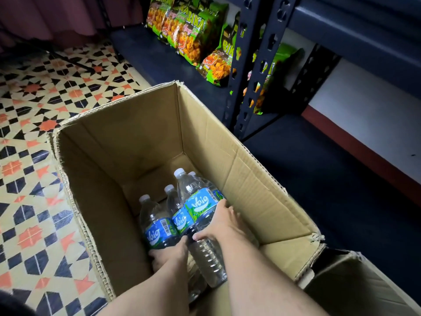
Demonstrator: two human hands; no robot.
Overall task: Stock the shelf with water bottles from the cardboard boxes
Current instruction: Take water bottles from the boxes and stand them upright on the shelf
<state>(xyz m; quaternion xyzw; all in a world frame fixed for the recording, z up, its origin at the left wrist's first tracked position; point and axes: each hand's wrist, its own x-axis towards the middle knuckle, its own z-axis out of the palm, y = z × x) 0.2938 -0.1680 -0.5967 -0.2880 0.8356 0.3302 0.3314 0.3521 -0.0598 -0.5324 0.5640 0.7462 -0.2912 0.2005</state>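
Note:
An open cardboard box [127, 142] stands on the floor below me, with several clear water bottles with blue labels and white caps inside. My right hand [222, 226] grips one water bottle [200, 206], tilted and raised above the others. My left hand [169, 253] reaches down into the box and grips the lower part of another bottle [157, 226]. A third bottle [174, 201] stands between them. The dark shelf [319, 176] lies to the right of the box.
Green snack bags [193, 30] stand on the left shelf bay behind the black uprights [257, 71]. A second cardboard box [355, 283] sits at the lower right. Patterned floor [34, 156] spreads to the left.

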